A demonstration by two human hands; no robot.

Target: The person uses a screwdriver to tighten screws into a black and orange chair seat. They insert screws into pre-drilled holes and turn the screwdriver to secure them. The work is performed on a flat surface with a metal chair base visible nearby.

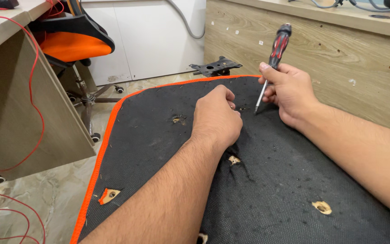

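Observation:
A black mesh-covered seat underside (159, 149) with an orange edge lies in front of me, with several torn holes showing wood. My right hand (290, 92) grips a red-and-black screwdriver (278, 45); its tip touches the fabric near the far middle. My left hand (216, 118) rests curled on the fabric just left of the tip, fingertips pinched at a spot by the tip; anything held there is hidden.
A black metal chair mounting plate (215, 67) lies on the floor beyond the seat. An orange-and-black office chair (75, 45) stands at the left by a wooden desk (10, 99) with red wires (34, 81) hanging. A wooden panel (339, 58) runs along the right.

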